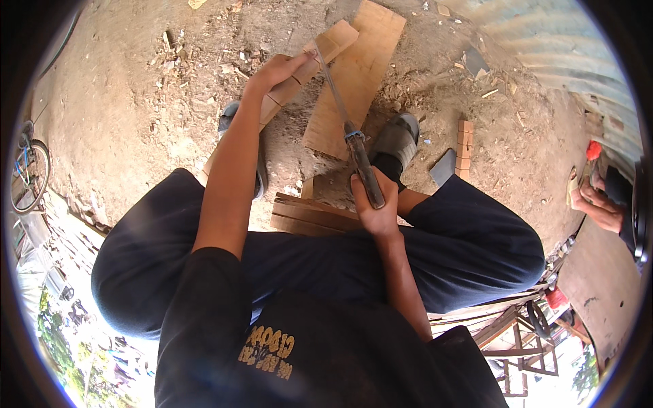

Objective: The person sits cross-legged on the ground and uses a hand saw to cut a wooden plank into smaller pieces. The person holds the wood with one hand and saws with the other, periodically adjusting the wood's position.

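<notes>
My left hand [275,75] grips a long pale wooden strip [333,42] crossed by several cut or marked lines, which slants up from between my legs. My right hand [374,207] is closed on the dark handle of a long, thin-bladed saw or blade [336,92], with blue binding near the blade's base. The blade reaches up to the strip just beside my left fingers. Under and right of the strip lies a flat plywood board [367,75] on the dirt. Wooden planks [309,217] lie below, in front of my crossed legs.
A row of small wooden blocks [464,146] and a dark flat piece [443,165] lie right of my foot [398,139]. A corrugated sheet [558,47] stands at upper right. Another person's legs [598,204] show at the right edge, a bicycle [30,173] at the left.
</notes>
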`<control>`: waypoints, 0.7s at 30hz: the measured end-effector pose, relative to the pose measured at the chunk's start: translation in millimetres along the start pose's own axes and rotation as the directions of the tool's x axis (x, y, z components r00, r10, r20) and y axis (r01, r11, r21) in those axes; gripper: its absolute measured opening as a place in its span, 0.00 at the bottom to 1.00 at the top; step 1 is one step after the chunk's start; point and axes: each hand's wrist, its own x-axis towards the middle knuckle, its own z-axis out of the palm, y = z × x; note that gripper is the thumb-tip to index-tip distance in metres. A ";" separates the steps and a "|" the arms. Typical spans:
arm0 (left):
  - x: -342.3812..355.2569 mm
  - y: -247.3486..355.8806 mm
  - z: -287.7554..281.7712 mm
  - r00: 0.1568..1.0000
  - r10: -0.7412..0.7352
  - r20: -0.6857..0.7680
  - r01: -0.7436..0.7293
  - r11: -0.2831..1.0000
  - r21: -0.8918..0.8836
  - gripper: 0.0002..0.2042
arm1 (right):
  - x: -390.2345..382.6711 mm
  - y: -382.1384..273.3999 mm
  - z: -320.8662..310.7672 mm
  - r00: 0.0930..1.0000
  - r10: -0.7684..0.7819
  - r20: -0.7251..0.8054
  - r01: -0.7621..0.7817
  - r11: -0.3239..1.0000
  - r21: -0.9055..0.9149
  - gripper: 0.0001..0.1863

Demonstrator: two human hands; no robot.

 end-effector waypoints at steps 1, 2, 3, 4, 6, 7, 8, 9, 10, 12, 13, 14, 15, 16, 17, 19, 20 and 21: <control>0.8 1.5 -0.4 1.000 -0.012 0.002 0.012 1.000 0.001 0.46 | 2.9 0.7 1.0 1.000 -0.015 -0.002 0.015 1.000 0.011 0.09; 0.3 3.2 -1.4 1.000 -0.026 0.004 0.026 1.000 0.003 0.45 | 6.1 -0.7 2.6 1.000 -0.013 -0.014 0.013 1.000 0.019 0.08; -0.6 4.3 -1.2 0.999 -0.041 0.006 0.041 0.999 0.005 0.45 | 10.0 -4.2 4.5 1.000 -0.011 -0.025 0.012 1.000 0.028 0.08; -1.4 4.4 1.0 0.999 -0.037 0.012 0.037 0.999 0.007 0.45 | 11.2 -5.6 5.1 0.999 -0.009 -0.037 0.011 0.999 0.036 0.08; 0.0 2.6 -0.4 1.000 -0.027 0.014 0.027 1.000 0.012 0.45 | 5.5 -5.1 6.0 1.000 0.000 -0.011 0.000 1.000 0.019 0.08; -0.2 0.7 -1.5 1.000 -0.029 -0.001 0.029 0.999 0.034 0.45 | 2.6 -4.0 6.5 1.000 0.004 0.001 -0.004 1.000 0.010 0.08; 0.1 0.9 -0.5 1.000 -0.027 -0.011 0.028 0.998 0.056 0.45 | 1.2 -1.4 5.9 1.000 0.002 -0.005 -0.002 1.000 0.020 0.08; 0.6 1.0 -0.1 0.999 -0.025 -0.022 0.027 0.997 0.077 0.45 | 0.0 1.7 5.4 1.000 -0.001 -0.011 0.001 1.000 0.029 0.09; 1.7 1.5 -0.8 1.000 -0.023 -0.013 0.024 0.997 0.075 0.45 | -0.4 3.2 4.9 1.000 -0.003 -0.017 0.004 0.999 0.038 0.09; 1.2 1.8 -1.4 1.000 -0.022 0.009 0.022 0.997 0.068 0.45 | 4.4 -2.0 4.0 1.000 -0.017 -0.010 0.017 1.000 -0.005 0.09; 1.2 2.2 -1.4 1.000 -0.019 0.009 0.018 0.999 0.048 0.45 | 7.7 -4.9 4.0 1.000 -0.025 -0.006 0.024 0.999 -0.026 0.09; 2.3 0.5 -2.0 1.000 -0.018 0.008 0.017 0.999 0.028 0.45 | 9.9 -6.6 5.2 1.000 -0.025 -0.007 0.025 1.000 -0.016 0.09; 3.4 -0.9 -1.7 1.000 -0.017 0.006 0.017 1.000 0.008 0.46 | 12.0 -8.0 7.0 1.000 -0.025 -0.009 0.025 1.000 -0.006 0.09; 3.9 -2.4 1.1 1.000 -0.014 0.015 0.014 1.000 0.024 0.46 | 12.1 -8.4 7.7 1.000 -0.026 -0.010 0.026 1.000 0.005 0.09; 5.7 -3.2 0.9 1.000 -0.009 0.018 0.008 0.999 0.043 0.46 | 8.6 -7.8 7.3 1.000 -0.015 -0.004 0.015 1.000 -0.003 0.09; 8.9 -5.9 -3.4 1.000 -0.005 0.007 0.005 0.997 0.081 0.45 | -2.5 -3.8 5.2 1.000 0.006 0.008 -0.006 1.000 -0.020 0.09; 8.4 -5.9 -1.8 1.000 -0.008 -0.001 0.008 0.995 0.096 0.45 | -3.0 -2.1 4.5 1.000 0.003 0.009 -0.003 1.000 -0.014 0.09; 7.9 -6.0 -0.3 1.000 -0.011 -0.009 0.012 0.994 0.110 0.45 | -2.7 -0.6 4.1 1.000 0.000 0.010 0.000 1.000 -0.009 0.09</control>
